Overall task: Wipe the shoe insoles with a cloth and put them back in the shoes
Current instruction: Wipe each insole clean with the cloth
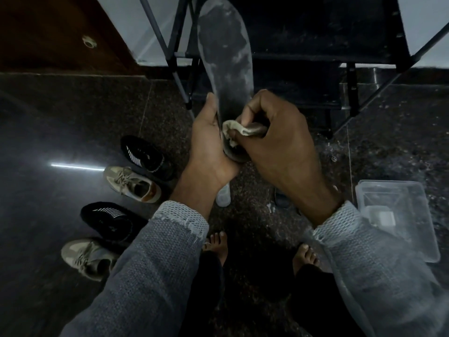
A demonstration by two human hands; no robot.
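A long grey insole (224, 47) with pale smears stands upright in front of me, toe end up. My left hand (209, 142) grips its heel end from the left. My right hand (277, 132) pinches a small beige cloth (237, 128) against the insole's lower part. On the floor at the left lie two black shoes with white stripes (145, 154) (109, 221) and two tan lace-up shoes (132, 184) (87, 257), alternating in a row.
A clear plastic container (398, 215) lies on the floor at the right. A white object (223, 195) shows on the floor under my left wrist. Black metal rack legs (177, 54) stand behind the insole. A wooden door (53, 32) is at the upper left. My bare feet (216, 244) stand below.
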